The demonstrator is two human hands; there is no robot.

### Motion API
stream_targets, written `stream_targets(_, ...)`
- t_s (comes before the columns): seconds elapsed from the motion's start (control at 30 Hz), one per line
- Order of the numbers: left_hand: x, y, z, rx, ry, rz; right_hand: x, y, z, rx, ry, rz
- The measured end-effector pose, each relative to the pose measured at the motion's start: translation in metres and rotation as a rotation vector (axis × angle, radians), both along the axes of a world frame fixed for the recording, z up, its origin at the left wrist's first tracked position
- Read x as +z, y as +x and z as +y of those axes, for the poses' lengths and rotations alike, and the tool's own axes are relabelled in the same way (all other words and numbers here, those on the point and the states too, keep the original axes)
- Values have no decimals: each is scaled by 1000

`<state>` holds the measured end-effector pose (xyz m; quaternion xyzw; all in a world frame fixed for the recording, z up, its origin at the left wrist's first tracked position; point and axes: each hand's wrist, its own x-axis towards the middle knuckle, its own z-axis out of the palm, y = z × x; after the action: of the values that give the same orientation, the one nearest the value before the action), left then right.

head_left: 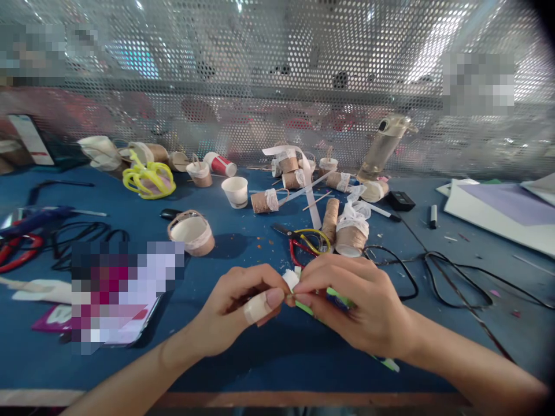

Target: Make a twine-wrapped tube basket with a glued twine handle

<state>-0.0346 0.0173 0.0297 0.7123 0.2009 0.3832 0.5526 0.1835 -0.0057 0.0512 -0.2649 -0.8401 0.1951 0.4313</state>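
My left hand (247,303), with a bandage on its thumb, pinches a small white ruffled piece (291,279) over the front of the table. My right hand (359,300) grips the same piece from the other side, so the fingertips almost meet. What the piece is made of, I cannot make out. Green strips (342,297) show beneath the right hand, partly hidden by it. Just beyond the hands lie scissors (299,240) with red and yellow handles. A twine-wrapped cup with a lace rim (197,234) stands to the left, and another lace-trimmed cup (352,231) to the right.
Several small twine-wrapped cups, a plain white paper cup (235,192) and a yellow looped bundle (150,178) stand farther back. A clear bottle (384,147) leans near the perforated metal screen (277,86). Black cable (455,289) runs right; a glue gun (43,219) lies left.
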Motion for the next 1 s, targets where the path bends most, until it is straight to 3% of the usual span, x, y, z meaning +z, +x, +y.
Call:
stream_targets(0.2, -1, 0, -1, 25, 49, 20, -1, 0, -1, -35, -28, 30)
stream_targets(0.47, 0, 1, -3, 187, 351, 142, -4, -3, -3, -77, -69, 72)
stream_targets(0.7, 1, 2, -1, 199, 381, 182, -8, -3, -2, -103, -55, 92)
stream_targets(1.0, -6, -2, 3, 218, 646, 141, -9, -6, -6, -126, 5, 108)
